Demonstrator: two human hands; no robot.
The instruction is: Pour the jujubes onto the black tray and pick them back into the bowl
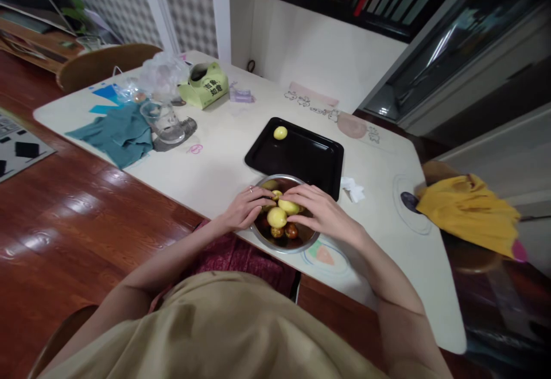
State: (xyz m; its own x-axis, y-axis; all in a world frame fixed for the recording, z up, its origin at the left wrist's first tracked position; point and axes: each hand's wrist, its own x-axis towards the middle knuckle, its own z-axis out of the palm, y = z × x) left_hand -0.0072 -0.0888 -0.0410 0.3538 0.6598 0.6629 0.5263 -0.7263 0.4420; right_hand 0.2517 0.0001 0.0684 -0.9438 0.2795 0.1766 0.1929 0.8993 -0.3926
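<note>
A round metal bowl (289, 249) sits at the near table edge with several yellow, lemon-like fruits inside. A large yellow fruit (276, 217) lies in front, above two small reddish-brown round things (284, 231) I cannot identify. My right hand (321, 209) reaches in from the right, its fingers curved around another yellow fruit (288, 205). From the left, my left hand (246, 208) lies over the rim with fingers stretched and thumb apart. Its fingertips are close to a partly hidden yellow fruit (276, 195); contact is unclear. One more yellow fruit (280, 132) rests on the black tray (301, 152).
Behind the bowl, the tray spans the table's middle, with a crumpled white tissue (353, 189) beside it. At left are a teal cloth (118, 135), a clear plastic cup (163, 122), a plastic bag (161, 74) and a green paper box (206, 87). Yellow clothing (469, 212) covers a chair.
</note>
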